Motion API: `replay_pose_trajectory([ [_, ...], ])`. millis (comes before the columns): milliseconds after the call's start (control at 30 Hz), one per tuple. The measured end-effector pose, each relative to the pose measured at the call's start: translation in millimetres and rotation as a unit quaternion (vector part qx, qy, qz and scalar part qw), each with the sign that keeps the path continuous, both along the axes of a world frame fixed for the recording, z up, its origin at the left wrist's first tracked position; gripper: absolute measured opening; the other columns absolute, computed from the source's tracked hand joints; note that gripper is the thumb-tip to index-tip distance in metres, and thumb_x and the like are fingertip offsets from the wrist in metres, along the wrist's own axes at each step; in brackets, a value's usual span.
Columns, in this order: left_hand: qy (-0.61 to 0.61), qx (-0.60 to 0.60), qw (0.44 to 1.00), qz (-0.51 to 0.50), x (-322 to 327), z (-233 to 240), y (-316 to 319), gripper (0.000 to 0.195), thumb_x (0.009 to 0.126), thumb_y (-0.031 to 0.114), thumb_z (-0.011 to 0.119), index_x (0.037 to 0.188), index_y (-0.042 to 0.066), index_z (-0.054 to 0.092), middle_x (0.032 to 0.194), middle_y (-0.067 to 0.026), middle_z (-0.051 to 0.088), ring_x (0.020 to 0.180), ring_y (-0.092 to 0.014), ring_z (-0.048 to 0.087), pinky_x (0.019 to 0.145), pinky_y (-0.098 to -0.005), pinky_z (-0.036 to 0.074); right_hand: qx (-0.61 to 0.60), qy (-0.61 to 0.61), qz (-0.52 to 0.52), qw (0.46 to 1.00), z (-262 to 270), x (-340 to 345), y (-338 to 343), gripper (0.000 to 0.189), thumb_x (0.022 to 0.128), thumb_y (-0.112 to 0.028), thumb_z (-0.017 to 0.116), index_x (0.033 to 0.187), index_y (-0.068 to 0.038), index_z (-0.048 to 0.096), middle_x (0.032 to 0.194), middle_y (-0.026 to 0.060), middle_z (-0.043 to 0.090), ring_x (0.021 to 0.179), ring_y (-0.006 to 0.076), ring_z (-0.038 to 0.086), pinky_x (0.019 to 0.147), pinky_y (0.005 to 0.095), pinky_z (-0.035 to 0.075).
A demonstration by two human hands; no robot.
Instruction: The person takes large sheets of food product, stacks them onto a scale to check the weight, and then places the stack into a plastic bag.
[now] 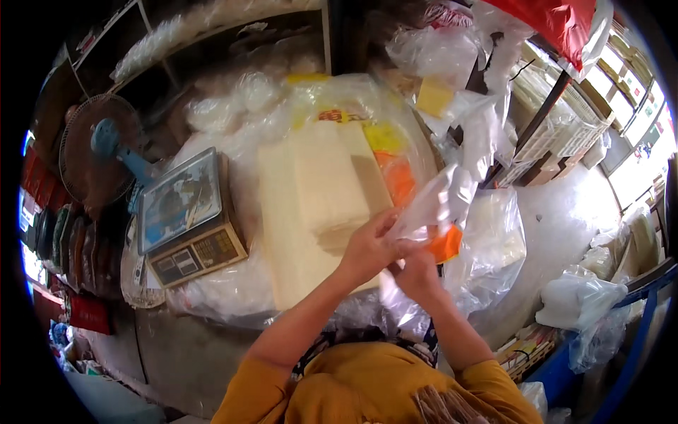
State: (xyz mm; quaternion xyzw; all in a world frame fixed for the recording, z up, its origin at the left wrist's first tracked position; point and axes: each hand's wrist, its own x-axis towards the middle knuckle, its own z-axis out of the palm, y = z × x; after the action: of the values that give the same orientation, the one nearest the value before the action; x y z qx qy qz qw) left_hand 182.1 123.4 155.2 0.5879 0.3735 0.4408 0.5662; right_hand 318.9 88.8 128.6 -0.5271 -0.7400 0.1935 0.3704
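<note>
My left hand (371,243) and my right hand (419,269) are close together, right of centre. Pinched in the fingers of both is a clear plastic bag (442,199), which fans out up and to the right. Beneath them, a large pale board or flat stack (307,196) rests on the plastic-covered table (212,307). A brownish patch lies on it beside my left hand, too blurred to identify. Behind the hands, an orange piece (446,245) shows past the bag. The fingertips are partly hidden by each other and by the plastic.
On the left, a metal tray (180,199) sits on a printed cardboard box (204,257), near a blue fan (106,143). Yellow and orange printed plastic (384,138) lies beyond the board. More clear bags (487,249) hang at the right edge. White crates (567,132) stand farther right.
</note>
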Motion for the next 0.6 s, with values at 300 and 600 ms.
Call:
replay_pose_trajectory([
  [300, -0.054, -0.158, 0.984, 0.066, -58, -25, -41, 0.016, 0.096, 0.016, 0.055, 0.089, 0.003, 0.061, 0.060, 0.0040, 0.047, 0.051, -0.004, 0.040, 0.045, -0.0210, 0.032, -0.064, 0.159, 0.013, 0.985, 44, 60, -33, 0.034, 0.086, -0.011, 0.066, 0.117, 0.001, 0.058, 0.107, 0.0101, 0.067, 0.096, 0.0193, 0.066, 0.083, 0.0324, 0.051],
  [600, -0.129, -0.169, 0.976, -0.041, -112, -57, -62, 0.028, 0.091, 0.023, 0.065, 0.074, 0.003, 0.056, 0.062, 0.0065, 0.043, 0.053, -0.003, 0.033, 0.047, -0.0230, 0.023, -0.380, 0.266, 0.295, 0.836, -12, 36, 19, 0.076, 0.083, -0.019, 0.067, 0.146, 0.001, 0.029, 0.140, 0.0135, 0.046, 0.133, 0.0213, 0.038, 0.111, 0.0352, 0.028],
])
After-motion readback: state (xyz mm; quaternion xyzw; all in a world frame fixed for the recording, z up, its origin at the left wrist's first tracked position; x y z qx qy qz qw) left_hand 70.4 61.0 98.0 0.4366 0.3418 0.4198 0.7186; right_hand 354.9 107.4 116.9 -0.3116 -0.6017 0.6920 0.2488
